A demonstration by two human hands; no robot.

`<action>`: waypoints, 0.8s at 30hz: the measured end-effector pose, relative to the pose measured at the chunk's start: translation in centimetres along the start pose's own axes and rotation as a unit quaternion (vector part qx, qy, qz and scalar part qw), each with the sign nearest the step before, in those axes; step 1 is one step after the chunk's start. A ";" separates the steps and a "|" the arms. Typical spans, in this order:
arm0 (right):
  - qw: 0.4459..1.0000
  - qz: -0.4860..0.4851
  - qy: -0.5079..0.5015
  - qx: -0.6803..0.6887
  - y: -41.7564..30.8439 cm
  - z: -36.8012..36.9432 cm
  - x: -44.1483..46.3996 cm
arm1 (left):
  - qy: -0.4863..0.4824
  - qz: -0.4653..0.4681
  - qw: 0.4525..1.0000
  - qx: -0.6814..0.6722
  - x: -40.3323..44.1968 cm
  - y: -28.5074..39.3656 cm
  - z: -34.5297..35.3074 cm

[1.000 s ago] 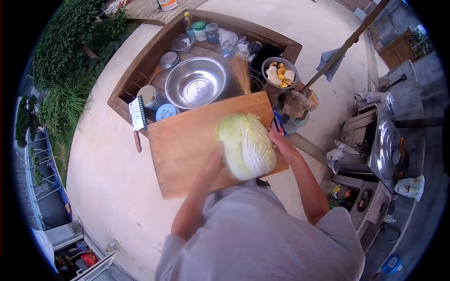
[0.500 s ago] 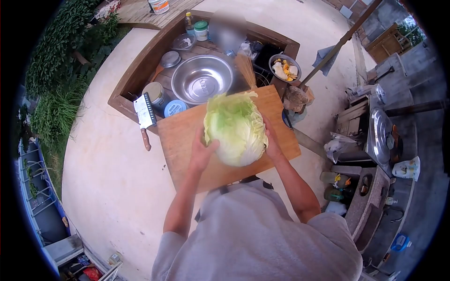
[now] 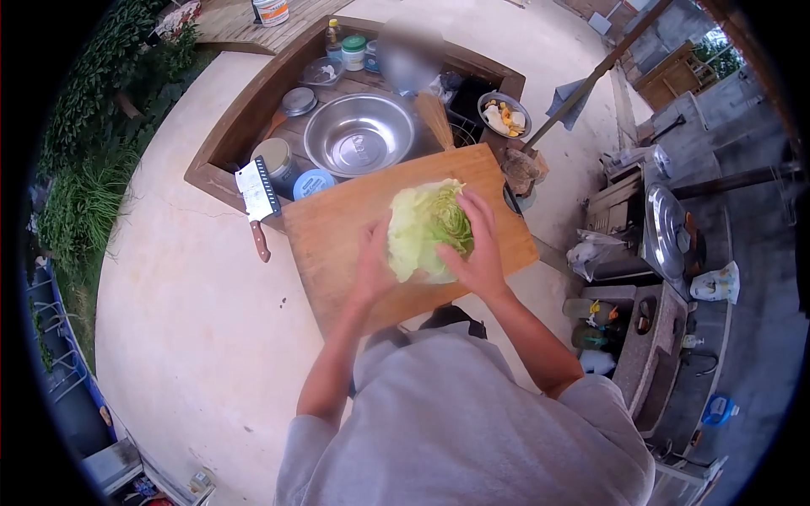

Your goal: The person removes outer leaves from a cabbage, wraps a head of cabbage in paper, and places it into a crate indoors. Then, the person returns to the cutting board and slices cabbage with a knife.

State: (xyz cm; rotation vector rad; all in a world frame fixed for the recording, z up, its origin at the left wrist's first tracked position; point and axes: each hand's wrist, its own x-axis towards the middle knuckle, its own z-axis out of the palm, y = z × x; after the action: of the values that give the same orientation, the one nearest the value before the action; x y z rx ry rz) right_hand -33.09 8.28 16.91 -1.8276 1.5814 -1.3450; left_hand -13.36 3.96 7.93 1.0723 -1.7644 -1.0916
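Observation:
A pale green Chinese cabbage [image 3: 422, 236] is over the wooden cutting board [image 3: 325, 244], its frilly leafy end turned up toward me. My right hand [image 3: 479, 257] grips its right side, with the thumb across the leaves and the fingers around the far edge. Against the left side is my left hand [image 3: 376, 261], slightly blurred, its fingers curved along the outer leaves. Whether the cabbage's underside touches the board is hidden. A cleaver [image 3: 257, 202] with a wooden handle lies to the left of the board, its handle sticking out past the wooden frame.
Beyond the board stands a steel basin [image 3: 359, 139]. Near it are a blue-lidded tub [image 3: 314, 183], a jar [image 3: 274, 156], a straw brush [image 3: 434, 118] and a bowl of cut yellow and white pieces [image 3: 504, 115]. A stone sink [image 3: 650, 354] is at the right.
The cabbage has been turned so its leafy end faces up toward me. My right hand has shifted from its side onto its upper right. The view has moved slightly.

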 end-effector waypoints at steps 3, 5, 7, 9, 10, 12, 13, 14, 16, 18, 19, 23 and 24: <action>0.977 -0.088 -0.068 -0.183 -2.2 1.0 -0.2 | -0.035 0.013 0.998 -0.060 0.1 -0.8 -1.5; 0.957 -0.119 -0.087 -0.251 -0.8 1.8 -0.1 | -0.055 0.016 0.994 -0.096 0.2 -1.1 -2.9; 0.954 -0.134 -0.099 -0.250 -0.1 1.7 0.2 | -0.051 0.008 0.993 -0.109 -0.4 -1.4 -3.8; 0.955 -0.134 -0.108 -0.241 0.5 1.1 0.4 | 0.022 -0.001 0.996 -0.085 -1.3 -2.1 -4.1; 0.957 -0.131 -0.106 -0.234 0.9 0.6 0.9 | 0.057 -0.002 0.996 -0.071 -1.4 -2.3 -4.1; 0.968 -0.119 -0.098 -0.197 1.9 -0.3 2.2 | 0.203 -0.079 0.970 -0.111 -1.9 -2.8 -3.2; 0.976 -0.107 -0.095 -0.167 2.7 -0.7 2.8 | 0.253 -0.144 0.946 -0.143 -2.3 -3.8 -3.0; 0.982 -0.092 -0.094 -0.137 3.4 -1.3 3.2 | 0.299 -0.210 0.914 -0.174 -3.2 -4.9 -2.8; 0.990 -0.060 -0.090 -0.093 4.9 -3.0 3.7 | 0.361 -0.214 0.878 -0.229 -3.8 -5.2 -2.4; 0.996 -0.016 -0.079 -0.044 7.5 -4.6 3.8 | 0.417 -0.218 0.827 -0.309 -4.1 -5.3 -1.9; 0.998 -0.002 -0.070 0.001 9.0 -5.4 3.7 | 0.423 -0.206 0.819 -0.328 -4.3 -6.1 -1.5; 0.979 0.095 -0.024 0.179 15.1 -8.4 2.0 | 0.398 -0.268 0.810 -0.337 -5.5 -14.0 0.8; 0.967 0.128 -0.009 0.222 16.5 -9.1 1.5 | 0.419 -0.274 0.780 -0.376 -4.8 -13.3 2.1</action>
State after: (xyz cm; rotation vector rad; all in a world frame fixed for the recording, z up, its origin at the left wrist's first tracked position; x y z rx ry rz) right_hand -49.89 4.68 8.96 -1.3168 1.3177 -1.4149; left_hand -10.33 5.26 -5.97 1.2615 -0.2298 -1.2035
